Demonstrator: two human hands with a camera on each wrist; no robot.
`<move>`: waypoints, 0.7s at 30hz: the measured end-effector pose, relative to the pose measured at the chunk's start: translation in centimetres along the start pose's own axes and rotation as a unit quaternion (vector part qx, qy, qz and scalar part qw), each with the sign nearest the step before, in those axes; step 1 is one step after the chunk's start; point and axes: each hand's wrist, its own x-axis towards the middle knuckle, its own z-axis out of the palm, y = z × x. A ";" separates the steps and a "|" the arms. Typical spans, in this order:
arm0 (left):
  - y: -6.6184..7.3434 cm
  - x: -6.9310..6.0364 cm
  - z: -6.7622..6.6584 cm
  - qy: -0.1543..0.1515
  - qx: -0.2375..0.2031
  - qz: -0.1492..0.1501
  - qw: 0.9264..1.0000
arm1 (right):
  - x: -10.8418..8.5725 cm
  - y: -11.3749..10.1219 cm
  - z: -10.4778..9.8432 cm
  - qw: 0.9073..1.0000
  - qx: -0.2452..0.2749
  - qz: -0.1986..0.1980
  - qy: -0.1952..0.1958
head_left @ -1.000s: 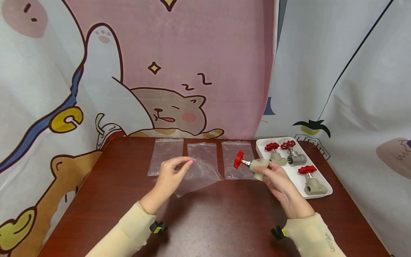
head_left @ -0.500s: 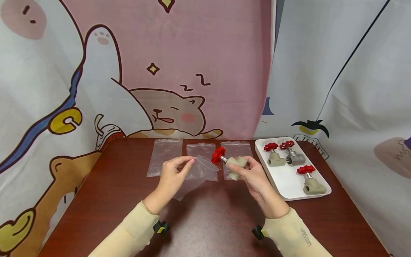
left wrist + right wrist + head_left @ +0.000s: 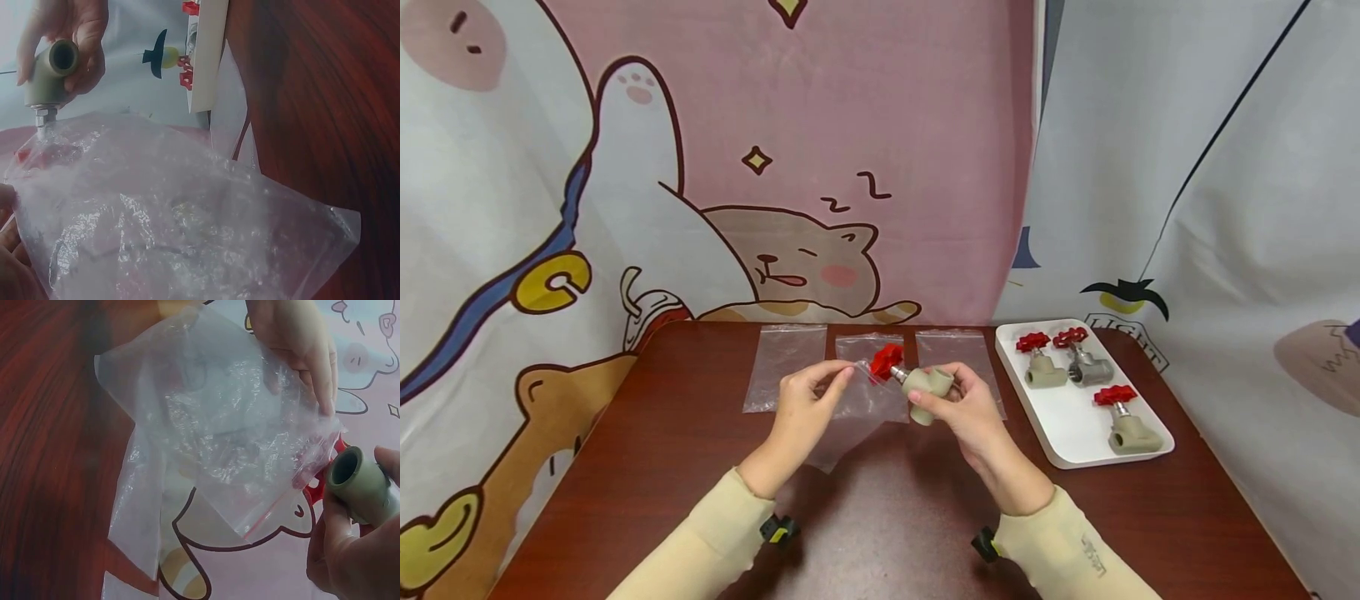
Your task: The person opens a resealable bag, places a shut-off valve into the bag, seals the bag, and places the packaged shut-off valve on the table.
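Note:
My left hand (image 3: 801, 412) pinches the mouth edge of a clear plastic bag (image 3: 842, 433), which hangs below the fingertips. In my right hand (image 3: 973, 417) is a beige-green valve (image 3: 919, 390), gripped by its body, with its red handwheel (image 3: 887, 360) pointing left at the bag's mouth. Through the film in the left wrist view, the red wheel (image 3: 31, 156) shows faintly behind or inside the bag (image 3: 187, 212). The right wrist view has the valve's round opening facing the camera, with the bag (image 3: 219, 406) beside the wheel.
Three flat zip bags, left (image 3: 786, 367), middle (image 3: 868, 400) and right (image 3: 955, 354), lie along the table's back. To the right, a white tray (image 3: 1071, 429) holds three valves with red wheels. A printed cloth (image 3: 955, 167) hangs behind the table.
My right hand has carried the valve left from near the tray, bringing its red wheel to the bag's mouth. My left hand still pinches the bag and has barely moved.

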 end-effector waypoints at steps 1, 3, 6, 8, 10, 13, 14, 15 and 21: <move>0.0 0.0 0.0 0.002 -0.003 -0.002 1.000 | 0.0 0.0 0.0 1.000 -0.002 -0.002 -0.003; -0.1 0.1 0.0 0.005 -0.009 -0.006 1.000 | 0.0 0.1 0.0 1.000 -0.007 -0.005 -0.008; -0.3 0.0 -0.1 0.010 -0.021 -0.011 1.000 | 0.0 0.3 -0.1 1.000 -0.020 -0.011 -0.016; -0.4 0.0 -0.1 0.011 -0.029 -0.016 0.999 | 0.0 0.4 -0.2 0.999 -0.032 -0.019 -0.023; -0.3 0.0 -0.1 0.012 -0.038 -0.020 0.999 | 0.0 0.4 -0.4 0.998 -0.050 -0.034 -0.032; 0.5 0.1 -0.3 0.013 -0.040 -0.024 0.999 | 0.0 0.4 -0.7 0.994 -0.068 -0.067 -0.056; 1.0 0.2 -0.5 0.012 -0.039 -0.024 0.999 | 0.0 0.4 -0.8 0.991 -0.078 -0.082 -0.064; 1.6 0.2 -0.7 0.012 -0.038 -0.023 0.999 | 0.0 0.5 -0.9 0.989 -0.086 -0.097 -0.073; 3.6 0.3 -1.4 0.006 -0.029 -0.011 0.999 | 0.1 0.4 -1.5 0.961 -0.154 -0.190 -0.128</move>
